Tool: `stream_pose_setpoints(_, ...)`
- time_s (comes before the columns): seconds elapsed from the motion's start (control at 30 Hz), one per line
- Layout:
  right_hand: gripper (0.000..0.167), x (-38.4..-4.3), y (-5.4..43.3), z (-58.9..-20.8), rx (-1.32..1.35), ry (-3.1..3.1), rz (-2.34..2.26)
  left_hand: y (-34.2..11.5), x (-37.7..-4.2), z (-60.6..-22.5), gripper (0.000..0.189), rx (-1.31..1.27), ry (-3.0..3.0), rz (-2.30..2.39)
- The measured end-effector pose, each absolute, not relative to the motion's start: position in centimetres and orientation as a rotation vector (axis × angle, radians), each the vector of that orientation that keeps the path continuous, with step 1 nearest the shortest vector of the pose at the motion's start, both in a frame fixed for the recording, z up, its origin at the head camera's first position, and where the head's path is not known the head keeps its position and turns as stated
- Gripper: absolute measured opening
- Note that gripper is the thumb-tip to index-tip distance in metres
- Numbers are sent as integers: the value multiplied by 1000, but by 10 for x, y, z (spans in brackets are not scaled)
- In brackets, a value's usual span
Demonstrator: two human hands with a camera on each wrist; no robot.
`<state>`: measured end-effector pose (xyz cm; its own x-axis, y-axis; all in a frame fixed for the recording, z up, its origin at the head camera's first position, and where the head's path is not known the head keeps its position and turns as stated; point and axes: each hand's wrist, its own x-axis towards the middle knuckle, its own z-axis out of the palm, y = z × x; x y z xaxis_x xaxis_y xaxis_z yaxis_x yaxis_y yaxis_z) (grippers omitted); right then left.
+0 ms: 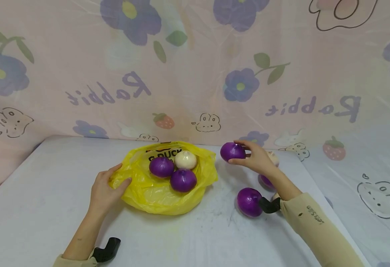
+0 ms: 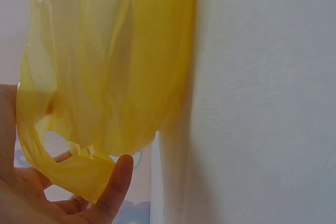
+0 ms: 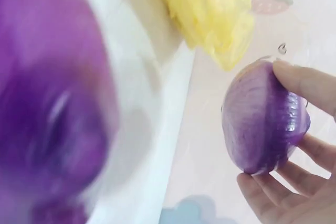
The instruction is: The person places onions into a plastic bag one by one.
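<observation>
A yellow plastic bag [image 1: 163,205] lies spread with its mouth facing up. Inside it are a purple onion [image 1: 161,167], a second purple onion [image 1: 183,181] and a white onion [image 1: 185,160]. My left hand [image 1: 105,189] holds the bag's left edge; in the left wrist view, thumb and fingers lie around a loop of the yellow plastic [image 2: 79,174]. To the right of the bag, my right hand [image 1: 259,159] grips another purple onion [image 1: 231,152] between thumb and fingers, held above the table. The right wrist view shows this onion [image 3: 257,119] from close by.
A purple onion [image 1: 249,202] sits on the white table [image 1: 195,241] below my right forearm. Behind that arm, another purple onion [image 1: 265,181] and a pale onion [image 1: 273,158] are partly hidden. A patterned curtain [image 1: 188,85] hangs along the table's back edge.
</observation>
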<state>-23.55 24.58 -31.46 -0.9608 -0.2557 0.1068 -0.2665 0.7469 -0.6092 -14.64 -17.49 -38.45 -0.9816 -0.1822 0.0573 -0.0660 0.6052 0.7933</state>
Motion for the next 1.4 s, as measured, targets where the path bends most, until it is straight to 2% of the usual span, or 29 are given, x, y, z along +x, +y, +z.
stream_pose_setpoints(0.6, 72, -230, 189, -302, 633, -2852, 1161, -173, -146, -382, 61, 213, -2682, -1343)
stream_pose_setpoints(1.4, 68, -220, 129, -314, 864, -2892, 1216, -174, -144, -380, 61, 228, -2682, -1336)
